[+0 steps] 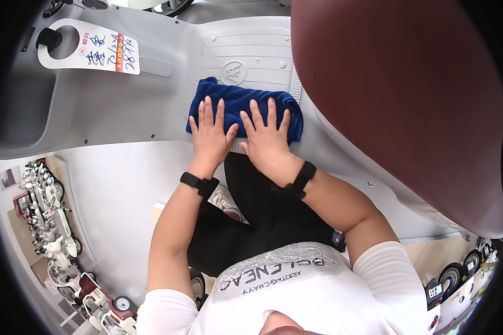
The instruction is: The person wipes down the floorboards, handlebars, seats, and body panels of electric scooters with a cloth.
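A dark blue cloth point(235, 100) lies folded on the grey ribbed footboard point(246, 53) of a light grey scooter. My left hand point(209, 131) presses flat on the cloth's left part, fingers spread. Beside it, my right hand point(265, 137) lies flat on the right part, fingers spread too. The thumbs nearly meet at the cloth's near edge. Each wrist wears a black band.
A large dark red scooter seat point(397, 95) fills the right. A white hang tag point(89, 50) with handwriting hangs on a hook on the grey front panel point(95, 106) at upper left. Several parked scooters point(56, 234) stand at lower left, more wheels at lower right.
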A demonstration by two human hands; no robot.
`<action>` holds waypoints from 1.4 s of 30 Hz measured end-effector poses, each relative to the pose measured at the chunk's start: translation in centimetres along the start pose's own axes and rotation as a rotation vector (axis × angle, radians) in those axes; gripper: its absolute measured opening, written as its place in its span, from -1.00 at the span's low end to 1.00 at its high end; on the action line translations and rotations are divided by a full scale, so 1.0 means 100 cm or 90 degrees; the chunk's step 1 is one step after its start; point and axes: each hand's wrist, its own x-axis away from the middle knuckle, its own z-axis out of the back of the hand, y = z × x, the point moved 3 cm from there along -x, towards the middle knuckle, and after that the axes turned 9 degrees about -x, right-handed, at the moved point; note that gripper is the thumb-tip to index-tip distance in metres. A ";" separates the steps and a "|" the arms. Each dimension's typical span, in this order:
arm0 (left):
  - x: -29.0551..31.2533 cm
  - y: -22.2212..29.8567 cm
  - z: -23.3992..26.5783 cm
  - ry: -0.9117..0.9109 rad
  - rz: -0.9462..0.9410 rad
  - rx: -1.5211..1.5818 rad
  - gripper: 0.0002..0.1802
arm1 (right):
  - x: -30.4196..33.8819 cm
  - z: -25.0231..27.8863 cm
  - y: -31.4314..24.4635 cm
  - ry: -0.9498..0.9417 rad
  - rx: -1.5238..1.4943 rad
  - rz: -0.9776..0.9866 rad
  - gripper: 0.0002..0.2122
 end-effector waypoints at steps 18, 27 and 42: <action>-0.130 -0.079 -0.034 0.020 0.027 0.152 -0.30 | -0.174 0.021 -0.023 0.104 -0.039 0.042 -0.46; -0.142 -0.076 -0.041 0.179 0.037 0.298 -0.14 | -0.260 0.047 -0.039 0.046 -0.034 0.002 -0.46; -0.211 -0.100 -0.040 -0.125 0.040 0.218 0.05 | -0.293 0.074 0.002 0.115 -0.048 -0.089 -0.50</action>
